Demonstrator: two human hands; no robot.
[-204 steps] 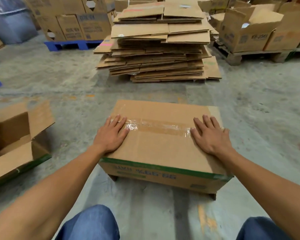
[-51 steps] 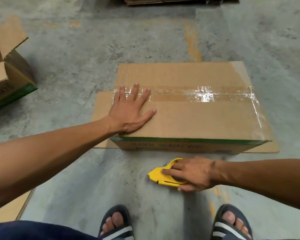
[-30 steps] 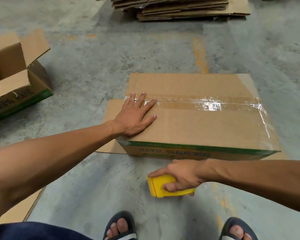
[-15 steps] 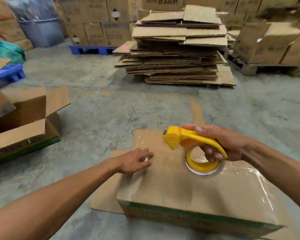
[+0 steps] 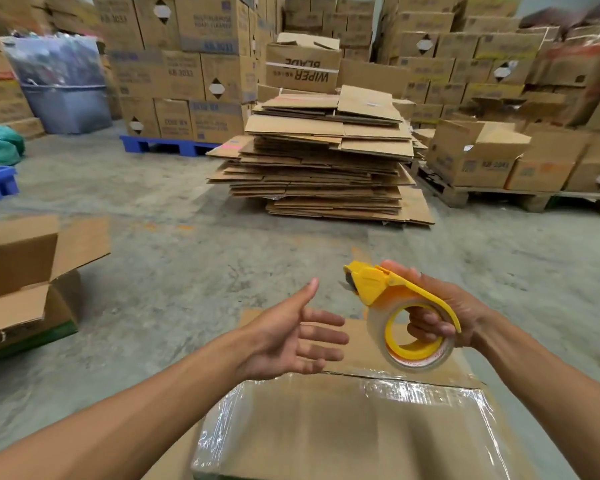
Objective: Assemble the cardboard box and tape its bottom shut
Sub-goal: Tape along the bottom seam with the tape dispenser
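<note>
The cardboard box (image 5: 326,427) sits upside down on the floor below me, a strip of clear tape shining across its closed bottom flaps. My right hand (image 5: 444,313) holds a yellow tape dispenser (image 5: 395,313) with a roll of clear tape above the box's far half. My left hand (image 5: 291,337) hovers open just left of the dispenser, fingers spread toward it, off the box.
An open box with raised flaps (image 5: 25,285) stands at the left. A stack of flattened cartons (image 5: 323,157) lies ahead on the concrete floor. Pallets of stacked boxes (image 5: 482,157) line the back and right; a blue pallet (image 5: 167,147) is at back left.
My right hand picked the dispenser off the floor and raised it over the box. My left hand lifted off the box top and opened toward the dispenser. The view tilted upward.
</note>
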